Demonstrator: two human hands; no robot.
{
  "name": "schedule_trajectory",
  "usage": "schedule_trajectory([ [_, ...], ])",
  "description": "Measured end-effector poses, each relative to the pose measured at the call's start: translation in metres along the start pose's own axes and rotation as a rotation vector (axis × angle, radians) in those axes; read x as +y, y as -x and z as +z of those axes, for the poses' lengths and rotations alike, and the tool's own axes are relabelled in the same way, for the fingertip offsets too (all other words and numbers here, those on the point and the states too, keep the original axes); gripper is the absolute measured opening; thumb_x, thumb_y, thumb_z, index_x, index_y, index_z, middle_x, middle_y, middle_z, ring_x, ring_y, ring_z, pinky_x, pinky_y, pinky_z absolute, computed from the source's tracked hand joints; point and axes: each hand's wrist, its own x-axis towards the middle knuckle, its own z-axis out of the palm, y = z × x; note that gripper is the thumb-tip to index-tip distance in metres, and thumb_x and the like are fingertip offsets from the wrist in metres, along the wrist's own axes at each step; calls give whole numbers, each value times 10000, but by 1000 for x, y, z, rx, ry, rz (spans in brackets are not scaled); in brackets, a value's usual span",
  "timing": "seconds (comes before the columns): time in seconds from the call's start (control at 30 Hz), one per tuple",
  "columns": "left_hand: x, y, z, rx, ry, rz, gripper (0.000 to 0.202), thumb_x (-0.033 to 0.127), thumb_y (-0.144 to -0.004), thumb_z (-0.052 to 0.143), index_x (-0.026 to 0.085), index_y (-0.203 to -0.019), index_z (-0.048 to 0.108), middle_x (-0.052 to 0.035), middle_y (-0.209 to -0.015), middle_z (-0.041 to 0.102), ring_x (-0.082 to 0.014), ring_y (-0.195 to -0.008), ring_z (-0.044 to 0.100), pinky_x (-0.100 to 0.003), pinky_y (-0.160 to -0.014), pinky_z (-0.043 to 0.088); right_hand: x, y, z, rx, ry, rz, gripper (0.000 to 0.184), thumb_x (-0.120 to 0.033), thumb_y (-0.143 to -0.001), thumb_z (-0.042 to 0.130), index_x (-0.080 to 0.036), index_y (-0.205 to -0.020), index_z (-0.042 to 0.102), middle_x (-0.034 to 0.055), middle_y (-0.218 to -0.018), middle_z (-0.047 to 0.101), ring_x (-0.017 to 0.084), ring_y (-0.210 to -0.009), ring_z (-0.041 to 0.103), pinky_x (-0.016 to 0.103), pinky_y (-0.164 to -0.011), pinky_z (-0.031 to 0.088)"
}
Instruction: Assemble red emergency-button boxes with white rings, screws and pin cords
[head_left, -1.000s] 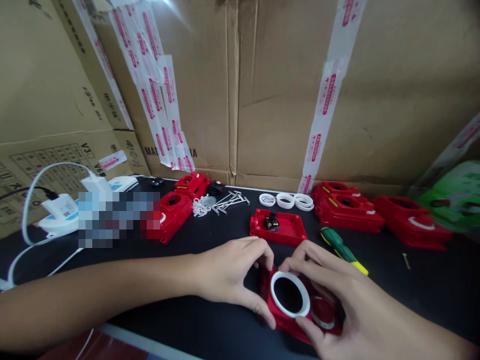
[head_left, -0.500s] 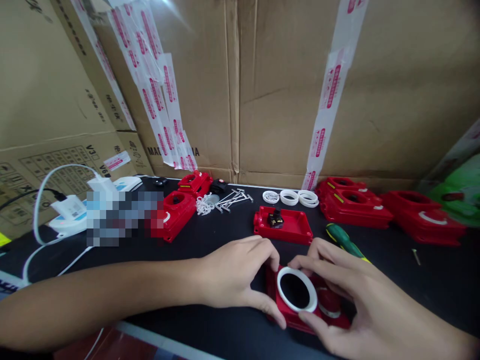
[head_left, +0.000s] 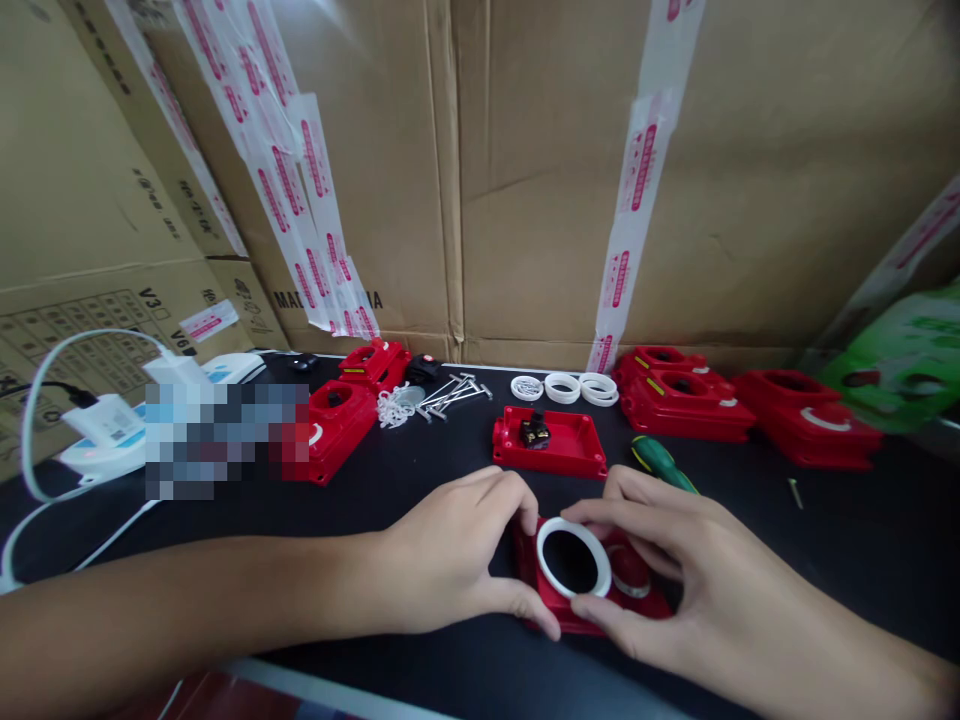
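A white ring (head_left: 548, 576) lies on or just above a red plastic housing (head_left: 528, 566), around a round black opening; whether it is seated cannot be told. My right hand (head_left: 690, 570) pinches the ring's edge between thumb and fingertips. The housing's left end is gripped by my left hand (head_left: 457, 560), thumb at the near side and curled fingers at the far side. Right of the ring, a round red part (head_left: 628, 568) with a pale edge is partly covered by my right fingers. Behind stands an open red tray-like case (head_left: 566, 452) with a black switch block (head_left: 535, 432) inside.
White rings (head_left: 562, 388), metal T-shaped rods (head_left: 454, 397) and a white cord bundle (head_left: 394, 408) lie at the back. Red housings (head_left: 686, 405) stand right and left. A green screwdriver (head_left: 660, 462) and a screw (head_left: 795, 493) are at right. A power strip (head_left: 105, 450) sits left.
The view has shifted slightly, so things appear further left. Both hands keep the same hold on the housing and the ring.
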Motion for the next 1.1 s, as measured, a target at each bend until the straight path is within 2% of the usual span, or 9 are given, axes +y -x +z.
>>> schedule_trajectory([
  [0.17, -4, -3, -3, -40, -7, 86, 600, 585, -777, 920, 204, -1100, 587, -67, -1113, 684, -253, -999, 664, -380, -909, 522, 9, -2, 0, -24, -5, -9, 323, -363, -869, 785, -269, -1172, 721, 38, -986, 615, 168, -787, 643, 301, -670, 556],
  [0.27, -6, -3, -6, -83, -62, 136, 589, 551, -833, 891, 199, -1181, 571, -89, -1173, 678, -263, -1049, 667, -402, -963, 524, 17, -3, 0, -54, -67, -33, 361, -451, -889, 799, -258, -1166, 672, 29, -1003, 593, 161, -808, 605, 292, -682, 515],
  [0.4, -8, -5, -11, -124, -91, 162, 547, 499, -864, 880, 211, -1212, 571, -87, -1202, 678, -266, -1089, 667, -392, -980, 527, 21, -5, 0, -115, -153, -19, 399, -546, -916, 779, -264, -1154, 627, 4, -976, 583, 152, -797, 555, 286, -685, 480],
  [0.6, -7, -7, -13, -146, -104, 169, 550, 487, -861, 886, 212, -1212, 564, -89, -1232, 677, -275, -1123, 661, -393, -979, 525, 20, -6, -2, -156, -242, 16, 391, -516, -921, 790, -276, -1167, 601, -16, -984, 583, 134, -771, 530, 274, -679, 472],
  [0.77, -6, -6, -12, -137, -72, 123, 560, 448, -843, 914, 226, -1229, 574, -65, -1248, 674, -254, -1150, 652, -378, -1011, 507, 19, -6, 3, -74, -284, 49, 443, -527, -876, 829, -265, -1147, 597, -1, -1049, 572, 138, -795, 546, 277, -655, 485],
  [0.9, -7, -8, -12, -130, -38, 123, 564, 417, -817, 938, 218, -1222, 600, -63, -1253, 682, -249, -1162, 651, -366, -1019, 506, 17, -7, 7, 5, -228, 42, 454, -525, -834, 862, -260, -1111, 620, 13, -1080, 570, 136, -779, 550, 275, -602, 453],
  [1.1, -12, -7, -12, -68, 47, 118, 543, 332, -728, 996, 231, -1164, 691, -4, -1160, 752, -204, -1060, 711, -304, -940, 519, 13, -8, 7, 22, -265, 5, 385, -383, -795, 893, -231, -1039, 636, 8, -1014, 564, 119, -717, 514, 267, -577, 421],
])
